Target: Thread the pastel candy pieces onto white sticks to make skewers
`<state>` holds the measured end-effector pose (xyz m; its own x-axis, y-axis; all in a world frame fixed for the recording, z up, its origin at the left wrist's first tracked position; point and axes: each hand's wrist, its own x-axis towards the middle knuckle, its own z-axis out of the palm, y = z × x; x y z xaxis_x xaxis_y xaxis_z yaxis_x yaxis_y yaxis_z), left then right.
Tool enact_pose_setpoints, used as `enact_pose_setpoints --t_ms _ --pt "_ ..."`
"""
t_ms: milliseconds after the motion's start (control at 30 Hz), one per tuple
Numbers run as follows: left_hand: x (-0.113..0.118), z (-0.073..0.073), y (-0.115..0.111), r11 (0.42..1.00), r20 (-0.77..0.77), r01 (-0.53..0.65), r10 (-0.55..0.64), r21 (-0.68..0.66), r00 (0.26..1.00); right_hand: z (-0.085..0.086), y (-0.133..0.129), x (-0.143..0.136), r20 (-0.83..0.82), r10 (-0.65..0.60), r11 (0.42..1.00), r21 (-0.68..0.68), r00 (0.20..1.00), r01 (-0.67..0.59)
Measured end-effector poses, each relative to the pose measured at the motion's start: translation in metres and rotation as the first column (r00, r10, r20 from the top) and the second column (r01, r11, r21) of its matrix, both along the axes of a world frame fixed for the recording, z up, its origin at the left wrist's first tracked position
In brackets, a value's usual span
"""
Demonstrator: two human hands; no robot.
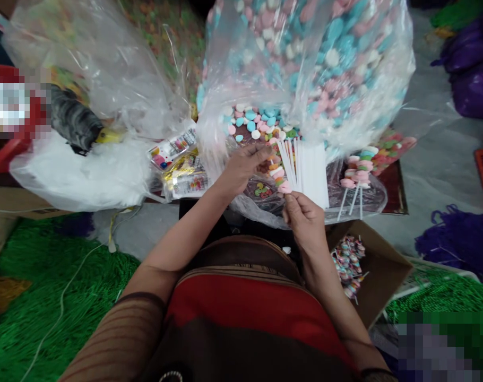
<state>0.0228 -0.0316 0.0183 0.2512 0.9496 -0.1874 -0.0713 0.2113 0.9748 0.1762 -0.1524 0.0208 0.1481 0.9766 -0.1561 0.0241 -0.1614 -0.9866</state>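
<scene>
A candy skewer of pink, white, orange and green pieces slants between my two hands. My left hand has its thumb and fingers pinched at the skewer's upper end. Below the skewer, my right hand is closed at its lower end, by the bottom pink candy. Just right of it lie several white sticks on a stack of white sheets. Loose pink, blue and white candies spill from the large clear bag behind. Finished-looking skewers lie farther right.
Wrapped packets and a white plastic bag are at the left. An open cardboard box with wrapped candy sticks stands low at the right. Green stringy material covers the lower left. Another person's dark sleeve shows at the upper left.
</scene>
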Motion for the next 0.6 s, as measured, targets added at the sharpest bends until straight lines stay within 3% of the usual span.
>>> enact_pose_setpoints --t_ms 133,233,333,400,467,533,600 --pt "0.008 0.001 -0.015 0.991 0.05 0.121 -0.123 0.05 0.991 -0.008 0.002 0.0 -0.017 0.055 0.997 -0.06 0.998 -0.056" --pt "0.006 0.005 -0.016 0.971 -0.096 0.185 -0.172 0.151 0.98 -0.012 0.005 -0.001 -0.095 0.043 0.995 -0.084 0.995 -0.051" --pt "-0.007 0.006 0.004 0.949 -0.359 0.172 -0.068 0.265 0.931 -0.011 0.011 0.0 -0.199 -0.072 0.995 -0.076 0.977 0.058" --pt "-0.02 0.004 0.025 0.905 -0.586 0.165 0.107 0.392 0.804 -0.007 0.014 0.001 -0.232 -0.119 0.991 -0.079 0.965 0.103" --pt "-0.033 -0.002 0.045 0.861 -0.775 0.234 0.248 0.451 0.581 -0.004 0.015 0.002 -0.248 -0.135 0.99 -0.079 0.959 0.118" --pt "-0.04 -0.008 0.06 0.852 -0.883 0.32 0.294 0.416 0.366 -0.003 0.015 0.001 -0.26 -0.135 0.99 -0.076 0.956 0.119" --pt "-0.043 -0.013 0.068 0.851 -0.923 0.37 0.299 0.373 0.243 -0.003 0.013 0.0 -0.267 -0.14 0.989 -0.077 0.954 0.124"
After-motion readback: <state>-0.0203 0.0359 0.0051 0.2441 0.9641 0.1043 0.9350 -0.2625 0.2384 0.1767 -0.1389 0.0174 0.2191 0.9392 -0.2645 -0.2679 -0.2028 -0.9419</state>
